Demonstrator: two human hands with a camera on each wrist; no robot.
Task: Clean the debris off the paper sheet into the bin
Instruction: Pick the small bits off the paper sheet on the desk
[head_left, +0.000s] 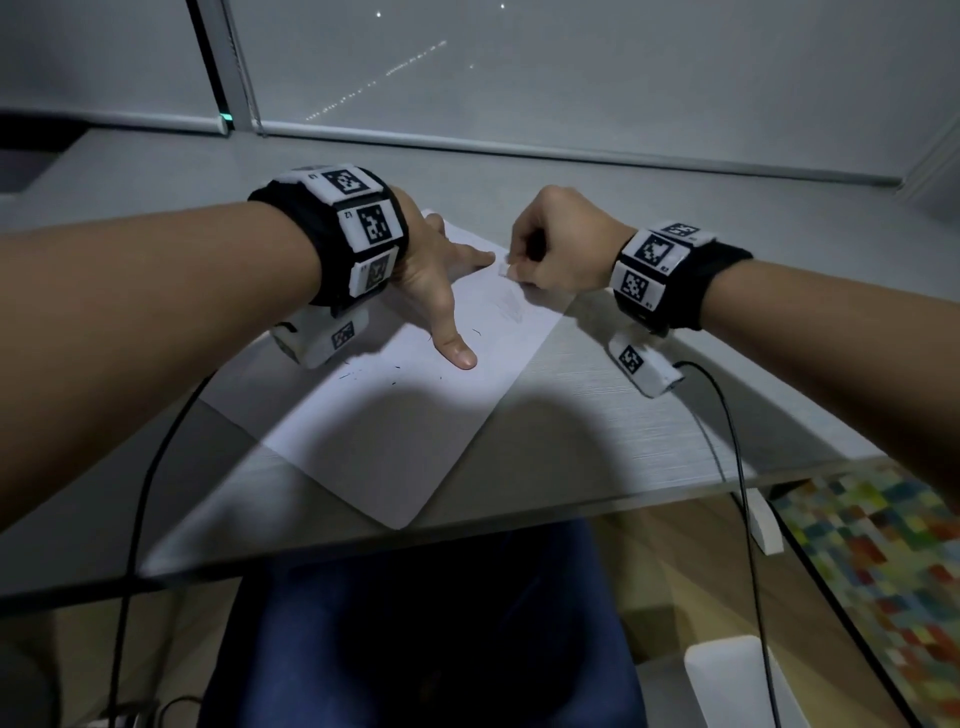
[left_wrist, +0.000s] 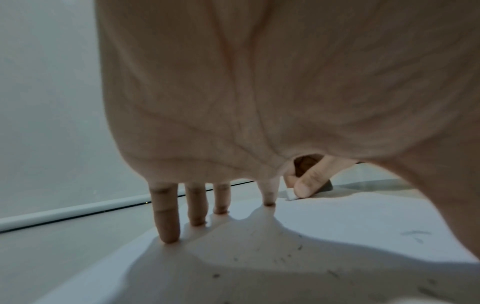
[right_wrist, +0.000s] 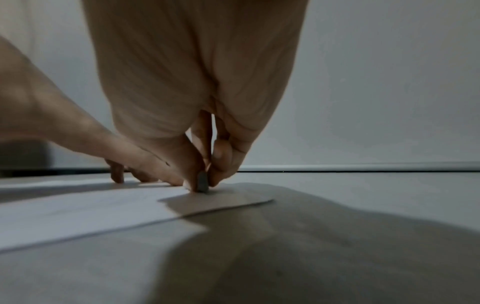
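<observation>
Here left hand (head_left: 436, 291) presses paper sheet (head_left: 395, 431) flat; right hand (head_left: 558, 244) pinches, seemingly, an eraser (head_left: 505, 269).

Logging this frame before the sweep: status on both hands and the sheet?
Left hand flat, pressing white paper sheet. Right hand pinching small white eraser against it. Dark debris specks still on sheet. No bin identifiable.

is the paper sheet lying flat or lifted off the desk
Flat. The paper sheet lies spread on the desk, the left hand pressing it with straight fingers while the right hand pinches an eraser against it.
</observation>
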